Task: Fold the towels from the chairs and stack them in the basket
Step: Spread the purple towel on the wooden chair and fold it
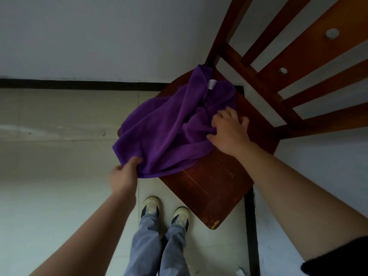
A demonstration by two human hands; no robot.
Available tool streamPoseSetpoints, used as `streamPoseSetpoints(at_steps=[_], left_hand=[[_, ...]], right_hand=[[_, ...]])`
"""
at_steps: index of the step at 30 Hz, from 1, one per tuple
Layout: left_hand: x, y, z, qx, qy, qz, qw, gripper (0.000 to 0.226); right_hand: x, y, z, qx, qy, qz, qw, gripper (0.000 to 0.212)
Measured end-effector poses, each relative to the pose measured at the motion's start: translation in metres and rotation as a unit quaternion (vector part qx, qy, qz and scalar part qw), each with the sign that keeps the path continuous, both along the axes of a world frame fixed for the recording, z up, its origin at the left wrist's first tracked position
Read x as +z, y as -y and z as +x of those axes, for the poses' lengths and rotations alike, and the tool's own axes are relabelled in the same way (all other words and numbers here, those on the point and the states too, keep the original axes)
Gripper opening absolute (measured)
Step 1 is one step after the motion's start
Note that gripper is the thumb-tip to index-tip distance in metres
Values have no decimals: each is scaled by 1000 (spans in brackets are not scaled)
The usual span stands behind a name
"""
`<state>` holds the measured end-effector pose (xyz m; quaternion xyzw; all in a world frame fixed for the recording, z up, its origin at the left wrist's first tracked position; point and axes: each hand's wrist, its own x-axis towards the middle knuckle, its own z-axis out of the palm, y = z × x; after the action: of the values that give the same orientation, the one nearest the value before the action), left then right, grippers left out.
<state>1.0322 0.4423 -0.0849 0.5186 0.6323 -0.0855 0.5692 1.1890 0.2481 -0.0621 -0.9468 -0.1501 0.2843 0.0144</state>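
A purple towel [165, 128] lies crumpled on the seat of a dark red wooden chair [217, 182], with a small white label near its far edge. The towel's near-left part hangs over the seat's left side. My left hand [124, 174] pinches that hanging near-left corner between thumb and fingers. My right hand [229, 130] rests on the towel's right side, its fingers curled into a bunched fold. No basket is in view.
The chair's slatted backrest [294, 62] rises at the upper right, close to a white wall [89, 36] with a black skirting line. My feet in light sneakers [165, 212] stand on pale floor tiles just before the seat's near corner.
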Motion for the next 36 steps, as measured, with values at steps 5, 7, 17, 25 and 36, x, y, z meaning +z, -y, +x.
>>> streamPoseSetpoints(at_steps=[5,7,17,25,36], left_hand=[[-8,6,2,-31,-53,76,995,27],[-12,2,1,-7,-48,105,993,34],[-14,6,-14,69,-23,-108,992,48],[-14,8,-22,65,-29,-163,984,35],[33,-3,-22,149,164,-305,926,30]], right_hand=[[14,8,-15,-68,-247,87,963,33],[19,12,-19,-134,-343,107,924,23],[-20,-9,-19,-250,-152,152,944,18],[-30,-34,-42,-310,-106,171,929,45],[-1,-2,-40,-500,-128,227,826,23]])
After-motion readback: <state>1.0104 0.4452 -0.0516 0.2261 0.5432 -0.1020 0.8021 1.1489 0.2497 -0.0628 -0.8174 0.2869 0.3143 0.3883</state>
